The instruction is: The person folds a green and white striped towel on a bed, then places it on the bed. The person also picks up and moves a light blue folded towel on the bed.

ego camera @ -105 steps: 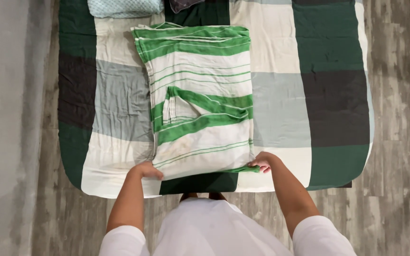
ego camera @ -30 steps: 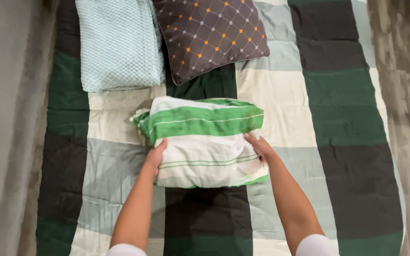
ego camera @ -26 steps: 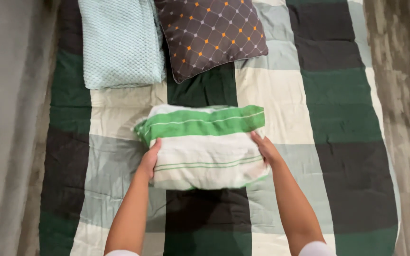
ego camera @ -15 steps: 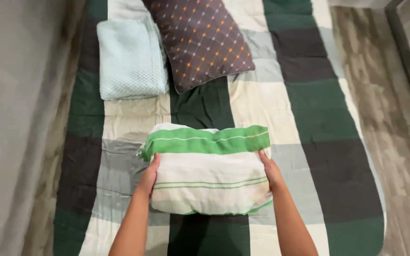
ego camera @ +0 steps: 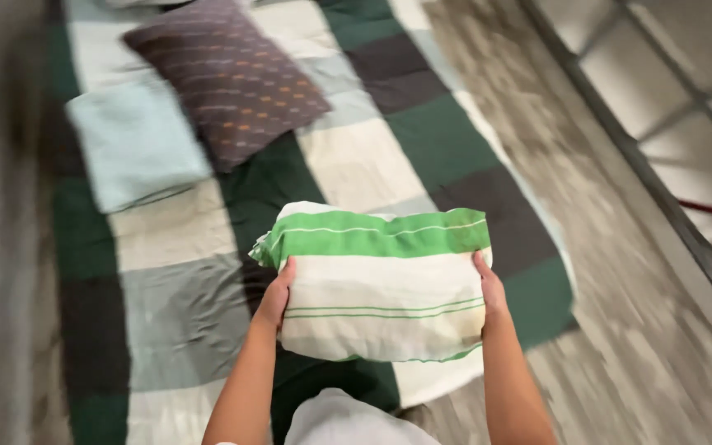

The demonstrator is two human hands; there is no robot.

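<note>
Low in the middle of the frame, the left hand and right hand clasp the two short sides of a folded cloth bundle, fingers curled round its edges; it is soft and pillow-like, cream with a broad green band along its far edge and thin green lines across the middle. Beyond it lies a quilted bedspread of green, cream, grey and dark blocks. In the blurred upper left sit a pale blue folded blanket and a dark dotted cushion.

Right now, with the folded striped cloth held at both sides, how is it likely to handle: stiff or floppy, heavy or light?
The cloth is probably soft and floppy: its edges look rounded and puffy, and its lower edge bulges between the left hand and right hand. It seems fairly light, since it is held from the sides only. The folds could slip open if one side is let go.
</note>
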